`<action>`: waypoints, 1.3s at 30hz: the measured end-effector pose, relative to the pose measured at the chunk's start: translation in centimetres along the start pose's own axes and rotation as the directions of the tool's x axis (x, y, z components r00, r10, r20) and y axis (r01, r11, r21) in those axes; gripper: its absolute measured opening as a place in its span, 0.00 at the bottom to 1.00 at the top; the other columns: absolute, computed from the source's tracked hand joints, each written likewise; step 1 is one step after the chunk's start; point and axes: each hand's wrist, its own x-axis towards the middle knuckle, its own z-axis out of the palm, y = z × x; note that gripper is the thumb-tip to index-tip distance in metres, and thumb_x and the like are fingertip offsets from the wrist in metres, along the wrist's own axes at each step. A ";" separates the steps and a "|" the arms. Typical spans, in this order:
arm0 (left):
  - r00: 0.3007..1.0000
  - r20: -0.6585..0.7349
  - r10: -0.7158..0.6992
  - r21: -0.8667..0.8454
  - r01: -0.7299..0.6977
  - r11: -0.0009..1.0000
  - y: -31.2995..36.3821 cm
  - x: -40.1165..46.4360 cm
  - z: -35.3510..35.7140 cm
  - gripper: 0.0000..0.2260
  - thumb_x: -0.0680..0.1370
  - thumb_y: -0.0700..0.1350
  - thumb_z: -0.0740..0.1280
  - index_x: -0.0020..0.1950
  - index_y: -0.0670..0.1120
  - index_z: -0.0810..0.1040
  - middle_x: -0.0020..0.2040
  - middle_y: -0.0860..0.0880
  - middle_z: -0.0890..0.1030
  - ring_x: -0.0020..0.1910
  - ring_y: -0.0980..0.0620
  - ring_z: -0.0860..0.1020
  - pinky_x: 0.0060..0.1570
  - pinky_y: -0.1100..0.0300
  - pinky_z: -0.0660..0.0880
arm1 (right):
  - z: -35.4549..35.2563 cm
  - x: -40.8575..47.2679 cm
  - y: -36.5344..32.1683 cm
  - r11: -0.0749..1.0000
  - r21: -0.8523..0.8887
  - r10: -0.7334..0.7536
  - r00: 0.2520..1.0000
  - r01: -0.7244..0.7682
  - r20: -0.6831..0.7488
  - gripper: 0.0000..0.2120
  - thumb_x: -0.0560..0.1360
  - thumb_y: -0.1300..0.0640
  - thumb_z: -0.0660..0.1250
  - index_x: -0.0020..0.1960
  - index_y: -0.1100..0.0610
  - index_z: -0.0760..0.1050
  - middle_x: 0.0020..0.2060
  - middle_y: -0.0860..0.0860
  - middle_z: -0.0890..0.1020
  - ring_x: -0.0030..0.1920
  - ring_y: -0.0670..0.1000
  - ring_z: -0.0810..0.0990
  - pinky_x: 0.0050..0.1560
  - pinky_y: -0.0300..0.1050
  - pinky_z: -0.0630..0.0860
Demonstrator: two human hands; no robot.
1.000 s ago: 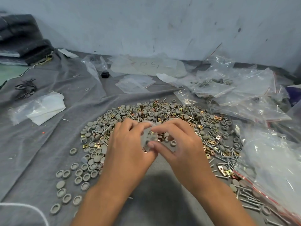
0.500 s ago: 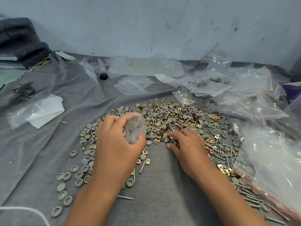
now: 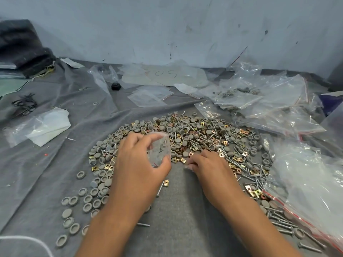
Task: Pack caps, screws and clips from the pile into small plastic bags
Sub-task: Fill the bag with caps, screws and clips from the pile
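Far left, dark folded cloth (image 3: 20,47) sits against the wall, a tangle of black ties (image 3: 24,105) below it, then a white bag (image 3: 44,127) on the grey sheet (image 3: 37,173). Loose grey caps (image 3: 87,198) trail down the sheet's left side. Now the left hand (image 3: 137,169): fingers and thumb curled round a small clear bag (image 3: 159,151), held above the near edge of the pile (image 3: 185,138), with grey caps and a screw showing through the plastic. Behind it lie flat empty bags (image 3: 150,95) and a little black object (image 3: 116,86). The right hand (image 3: 209,167) is down on the sheet at the pile's front edge, fingers bent in toward the parts; whether they have pinched anything I cannot tell. Screws (image 3: 254,179) and brass clips (image 3: 253,191) spread to its right, running under big crumpled bags (image 3: 306,182) with red seal strips.
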 end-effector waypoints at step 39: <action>0.982 -0.188 -0.034 -0.146 0.006 0.989 1.0 -0.3 0.2 0.18 0.74 0.48 0.72 0.63 0.59 0.77 0.48 0.57 0.72 0.48 0.58 0.73 0.48 0.70 0.70 | -2.6 0.9 0.3 0.862 0.505 0.122 0.945 0.050 -0.302 0.04 0.79 0.54 0.70 0.51 0.46 0.77 0.45 0.39 0.79 0.47 0.40 0.77 0.48 0.33 0.72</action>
